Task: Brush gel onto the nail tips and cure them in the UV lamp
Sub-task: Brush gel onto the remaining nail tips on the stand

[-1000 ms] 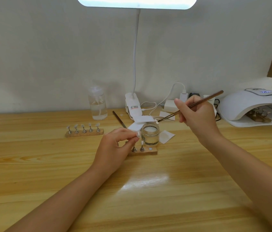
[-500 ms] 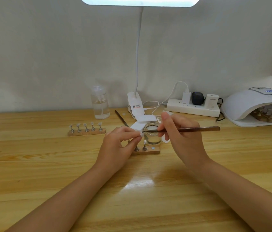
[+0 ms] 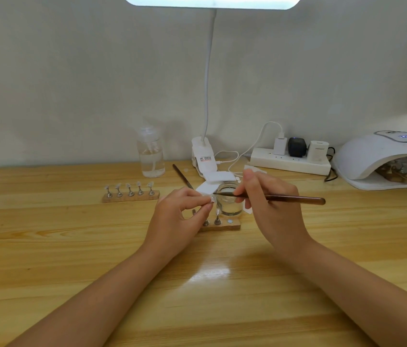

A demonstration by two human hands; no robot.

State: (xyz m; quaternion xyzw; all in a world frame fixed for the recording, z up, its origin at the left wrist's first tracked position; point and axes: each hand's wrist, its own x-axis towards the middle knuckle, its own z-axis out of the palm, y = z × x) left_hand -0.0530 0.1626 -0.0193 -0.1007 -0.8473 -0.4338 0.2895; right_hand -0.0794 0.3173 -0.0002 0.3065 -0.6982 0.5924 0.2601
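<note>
**Brush tip at held nail tip, centre of table**

Clearance: The wooden table has bare surface in front of both forearms and to the far left. Behind the hands the work zone is crowded: a glass jar stands just behind the near wooden holder, with white pads and the lamp clip beyond. The UV lamp sits at the right edge of the table, well apart from the hands, its opening facing the person, with a holder inside.

Left hand: thumb and forefinger pinch a small nail tip on its stand, raised above the near holder.

Right hand: fingers grip the brush, which lies almost level, bristle end pointing left and touching or just beside the nail tip; contact cannot be confirmed.

A second holder with five pale tips stands to the left, near a clear bottle.
</note>
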